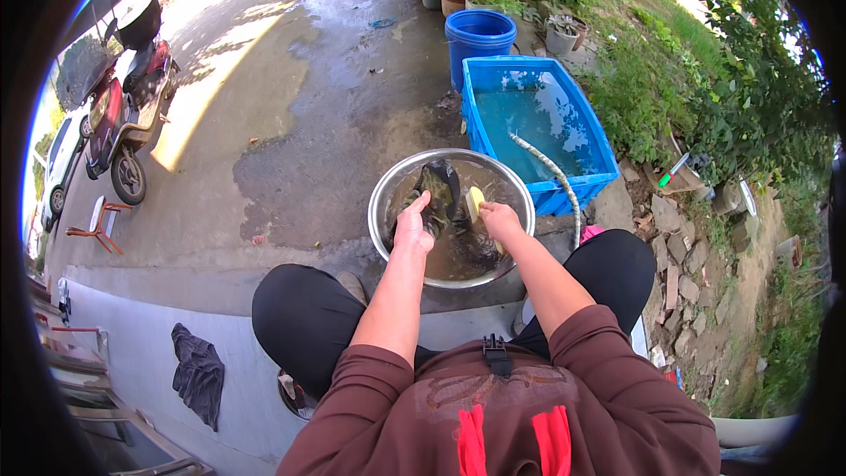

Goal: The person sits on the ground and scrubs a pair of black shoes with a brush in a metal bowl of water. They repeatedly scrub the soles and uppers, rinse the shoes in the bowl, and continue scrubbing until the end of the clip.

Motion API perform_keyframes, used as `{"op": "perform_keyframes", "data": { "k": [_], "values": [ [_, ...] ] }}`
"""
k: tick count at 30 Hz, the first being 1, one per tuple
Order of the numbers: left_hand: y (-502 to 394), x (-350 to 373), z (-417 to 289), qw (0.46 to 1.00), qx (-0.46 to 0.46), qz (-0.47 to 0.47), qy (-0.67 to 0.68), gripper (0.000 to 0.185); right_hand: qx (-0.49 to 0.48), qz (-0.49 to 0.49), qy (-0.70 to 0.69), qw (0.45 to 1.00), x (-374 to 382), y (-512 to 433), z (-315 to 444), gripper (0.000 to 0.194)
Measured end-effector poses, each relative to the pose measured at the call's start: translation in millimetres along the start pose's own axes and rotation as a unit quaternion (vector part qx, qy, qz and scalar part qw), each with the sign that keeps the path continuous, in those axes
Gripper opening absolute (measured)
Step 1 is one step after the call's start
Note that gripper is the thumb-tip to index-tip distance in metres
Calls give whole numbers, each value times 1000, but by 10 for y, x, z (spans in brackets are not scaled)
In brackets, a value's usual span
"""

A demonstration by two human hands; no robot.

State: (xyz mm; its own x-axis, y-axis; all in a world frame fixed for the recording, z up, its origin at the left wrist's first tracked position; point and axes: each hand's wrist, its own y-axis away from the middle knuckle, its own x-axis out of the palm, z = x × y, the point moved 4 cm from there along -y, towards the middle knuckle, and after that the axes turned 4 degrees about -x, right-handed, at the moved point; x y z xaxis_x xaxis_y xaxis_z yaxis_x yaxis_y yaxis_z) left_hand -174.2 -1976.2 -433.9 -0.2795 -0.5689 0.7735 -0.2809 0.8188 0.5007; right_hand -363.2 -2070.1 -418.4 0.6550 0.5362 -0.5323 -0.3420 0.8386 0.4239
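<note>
A round stainless steel basin (379, 238) of murky brown water stands on the ground between my knees. My left hand (414, 225) grips a wet camouflage-patterned article (441, 190), apparently a cloth shoe, tilted up over the water. In my right hand (501, 221) is a scrubbing brush (474, 201) with a pale yellow back. It is beside the article's dark edge; whether its bristles touch is hidden. Another dark, wet piece (481, 252) lies partly under water below my right hand.
A blue plastic tub (477, 129) of water adjoins the basin, with a hose (552, 166) over its rim. Behind stands a blue bucket (456, 56). A dark cloth (198, 373) lies on the pavement at left. Broken bricks (672, 284) cover the ground at right.
</note>
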Motion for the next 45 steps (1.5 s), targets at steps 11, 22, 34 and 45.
{"op": "perform_keyframes", "data": {
  "k": [11, 22, 34, 45],
  "values": [
    [108, 170, 168, 977, 42, -33, -206, 37, -297, -98, 189, 931, -682, 688, 1160, 40],
    [1, -96, 120, 992, 8, -36, -118, 32, -7, 5, 82, 997, -383, -148, 168, 39],
    [-34, 166, 88, 995, -26, 29, 96, 64, -276, -42, 211, 937, 116, 821, 787, 39],
    [-92, 176, 186, 988, -58, 97, 103, 56, -228, -47, 139, 963, -8, 639, 686, 40]
  ]
}}
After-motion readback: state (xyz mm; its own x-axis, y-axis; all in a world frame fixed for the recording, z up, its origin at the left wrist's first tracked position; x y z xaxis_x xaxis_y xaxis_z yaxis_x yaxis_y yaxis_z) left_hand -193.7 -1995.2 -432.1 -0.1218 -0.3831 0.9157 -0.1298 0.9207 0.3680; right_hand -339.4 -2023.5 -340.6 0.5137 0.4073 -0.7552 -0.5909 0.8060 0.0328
